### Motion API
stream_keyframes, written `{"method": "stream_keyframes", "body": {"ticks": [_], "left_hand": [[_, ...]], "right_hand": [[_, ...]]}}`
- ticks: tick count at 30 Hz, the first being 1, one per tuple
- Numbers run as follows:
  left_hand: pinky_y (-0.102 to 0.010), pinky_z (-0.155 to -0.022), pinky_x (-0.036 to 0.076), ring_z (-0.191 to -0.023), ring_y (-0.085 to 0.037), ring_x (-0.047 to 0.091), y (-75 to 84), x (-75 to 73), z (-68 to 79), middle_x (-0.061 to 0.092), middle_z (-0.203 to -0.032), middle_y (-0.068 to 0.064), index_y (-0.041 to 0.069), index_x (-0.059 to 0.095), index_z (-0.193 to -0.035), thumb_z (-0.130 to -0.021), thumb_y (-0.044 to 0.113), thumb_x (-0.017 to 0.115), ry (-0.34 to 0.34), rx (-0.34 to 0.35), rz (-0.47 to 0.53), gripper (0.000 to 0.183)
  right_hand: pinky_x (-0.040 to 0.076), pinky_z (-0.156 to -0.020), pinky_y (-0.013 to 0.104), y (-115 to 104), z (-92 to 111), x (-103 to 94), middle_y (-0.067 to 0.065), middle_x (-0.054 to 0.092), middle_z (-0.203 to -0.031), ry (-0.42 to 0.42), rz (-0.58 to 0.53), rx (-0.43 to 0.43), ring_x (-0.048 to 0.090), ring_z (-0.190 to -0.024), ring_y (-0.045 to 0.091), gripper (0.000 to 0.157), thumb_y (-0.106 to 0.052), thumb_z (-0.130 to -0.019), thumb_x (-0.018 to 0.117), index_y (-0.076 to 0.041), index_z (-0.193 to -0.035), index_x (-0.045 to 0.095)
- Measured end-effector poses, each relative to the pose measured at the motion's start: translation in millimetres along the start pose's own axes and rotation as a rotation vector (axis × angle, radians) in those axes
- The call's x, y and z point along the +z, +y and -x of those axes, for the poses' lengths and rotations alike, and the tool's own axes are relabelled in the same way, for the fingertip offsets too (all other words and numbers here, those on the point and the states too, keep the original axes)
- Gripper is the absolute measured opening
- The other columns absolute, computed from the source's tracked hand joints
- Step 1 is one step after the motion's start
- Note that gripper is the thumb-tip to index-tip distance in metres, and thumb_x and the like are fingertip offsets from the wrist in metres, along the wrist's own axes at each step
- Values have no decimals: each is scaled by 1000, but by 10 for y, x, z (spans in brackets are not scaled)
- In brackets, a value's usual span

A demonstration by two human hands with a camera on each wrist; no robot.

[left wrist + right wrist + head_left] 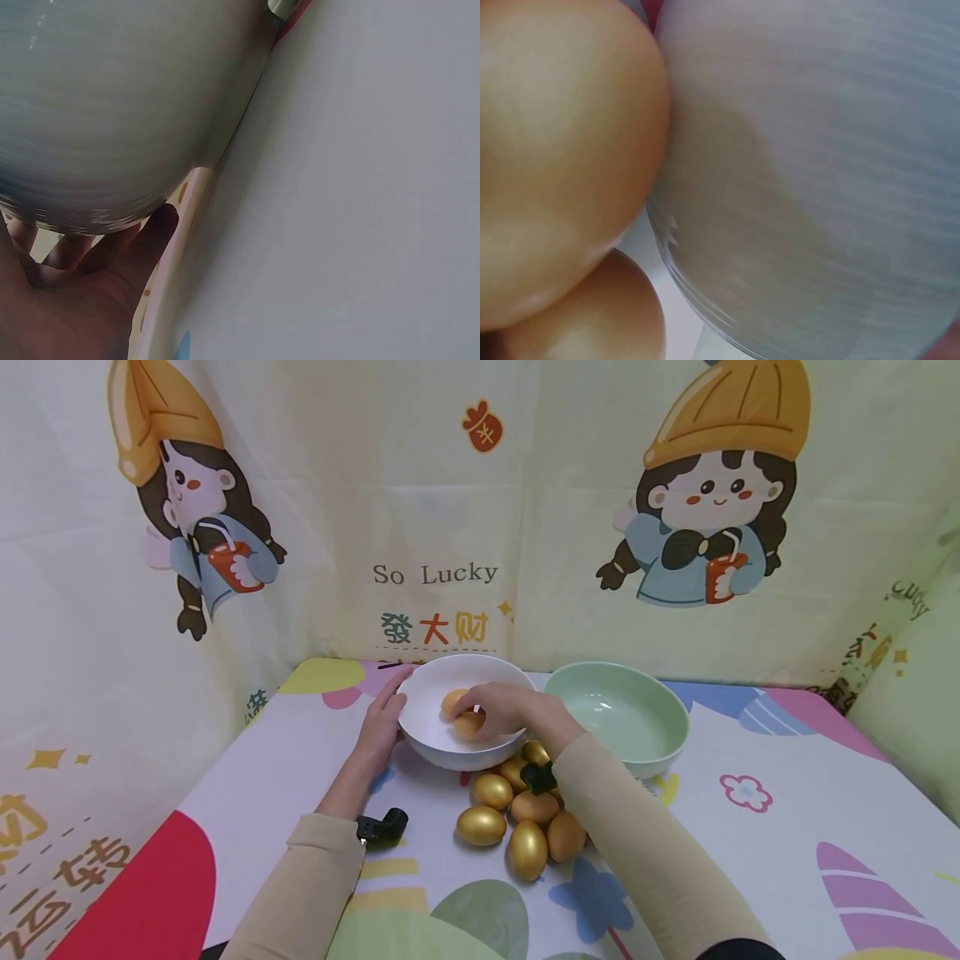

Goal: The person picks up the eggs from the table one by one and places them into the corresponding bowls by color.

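Observation:
My right hand (504,706) reaches over the near-right rim into the white bowl (429,745), its fingers curled round a brown egg (470,725). Just behind lies a second brown egg (452,702) in the same bowl. Against the bowl's left outer wall rests my left hand (381,722), with extended fingers; the left wrist view has the thumb and fingers (161,225) spread along that wall. In front of the bowl sits a cluster of gold eggs (482,826) and brown eggs (566,837), partly hidden by the right sleeve.
A pale green bowl (637,718) stands right of the white one, partly behind my right forearm. The right wrist view is filled by brown eggs (562,150) beside the white bowl's outer wall (832,165). A printed curtain (555,543) hangs behind the patterned table (720,860).

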State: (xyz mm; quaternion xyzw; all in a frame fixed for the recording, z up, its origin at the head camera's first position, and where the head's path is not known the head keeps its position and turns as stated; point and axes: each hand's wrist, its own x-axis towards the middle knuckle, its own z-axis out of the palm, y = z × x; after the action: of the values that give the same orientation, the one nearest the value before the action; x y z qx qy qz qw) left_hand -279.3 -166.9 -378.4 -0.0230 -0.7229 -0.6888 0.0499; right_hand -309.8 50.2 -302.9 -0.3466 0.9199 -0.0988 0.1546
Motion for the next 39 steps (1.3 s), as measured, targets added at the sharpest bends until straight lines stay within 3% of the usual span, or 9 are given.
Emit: {"method": "stream_keyframes", "body": {"ticks": [14, 20, 33, 39], "left_hand": [[-29, -88, 52, -126, -27, 53, -21, 2, -13, 44, -154, -1, 27, 38, -157, -105, 27, 38, -7, 5, 0, 53], [-32, -89, 52, -124, -27, 53, -19, 3, -14, 46, -152, -1, 26, 38, -157, -105, 27, 38, -6, 11, 3, 53], [-33, -90, 50, -121, -27, 55, -2, 12, -10, 47, -152, -1, 28, 39, -157, -105, 29, 38, -1, 13, -11, 52], [-34, -91, 49, -123, -27, 53, 3, 12, 3, 45, -153, -1, 29, 38, -157, -105, 29, 38, 0, 9, -17, 52]], "right_hand": [[43, -95, 27, 14, -3, -18, -1, 62, -117, 7, -38, -34, 54, -103, 17, 38, -9, -91, 73, -20, -127, 67], [44, -99, 30, 45, 43, -45, 1, 64, -122, 25, -89, -30, 57, -109, 20, 38, -14, -93, 73, -18, -130, 66], [47, -98, 38, 142, 363, -170, 8, 63, -128, 149, -138, -121, 58, -114, 27, 40, -19, -96, 67, -7, -135, 63], [46, -101, 41, 159, 465, -188, 12, 64, -128, 169, -177, -157, 58, -117, 30, 40, -18, -97, 66, -2, -133, 62]]}}
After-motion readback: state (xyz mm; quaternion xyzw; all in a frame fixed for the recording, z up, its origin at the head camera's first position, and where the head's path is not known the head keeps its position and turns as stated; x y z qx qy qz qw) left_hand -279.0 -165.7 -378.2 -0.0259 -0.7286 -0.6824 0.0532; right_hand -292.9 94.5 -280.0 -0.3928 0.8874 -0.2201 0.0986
